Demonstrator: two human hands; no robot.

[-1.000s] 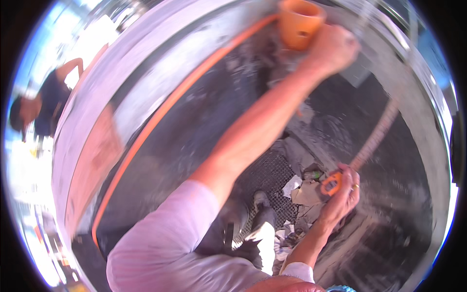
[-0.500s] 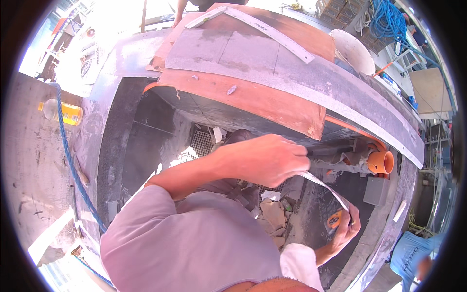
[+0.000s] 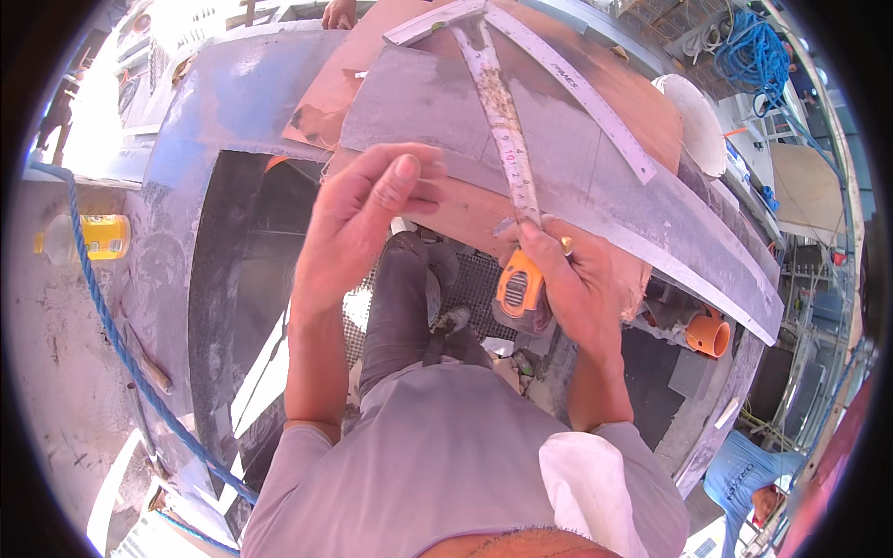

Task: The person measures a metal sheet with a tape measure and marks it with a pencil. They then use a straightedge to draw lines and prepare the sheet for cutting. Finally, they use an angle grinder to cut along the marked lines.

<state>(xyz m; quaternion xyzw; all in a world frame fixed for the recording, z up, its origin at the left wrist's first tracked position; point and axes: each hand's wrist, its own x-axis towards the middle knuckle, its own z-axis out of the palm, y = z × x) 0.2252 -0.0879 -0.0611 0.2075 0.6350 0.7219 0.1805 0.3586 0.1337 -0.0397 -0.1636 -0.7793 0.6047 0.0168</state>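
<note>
An orange and black tape measure point(image 3: 519, 285) is held in my right hand point(image 3: 575, 265), with its worn, dirty blade point(image 3: 502, 126) drawn out. The blade runs away from me over a long grey slab point(image 3: 423, 102), its far end by the corner of a metal square point(image 3: 586, 93) lying there. A small brass-coloured tip sticks out between my right fingers; its kind cannot be made out. My left hand point(image 3: 367, 209) is raised to the left of the blade, empty, its fingers loosely apart. Reddish-brown boards point(image 3: 312, 116) lie under the slab.
An orange pipe end point(image 3: 707, 335) sticks out at the right of the pit I stand in. To the left, a blue rope point(image 3: 112, 316) crosses near a yellow-labelled bottle point(image 3: 102, 236). A white bucket point(image 3: 693, 121) and coiled blue rope point(image 3: 752, 60) are at the far right. Another person's hand point(image 3: 339, 13) rests beyond the boards.
My left hand has let go of the blade and moved left. My right hand has brought the tape measure up from low right to the slab, over which the blade now extends.
</note>
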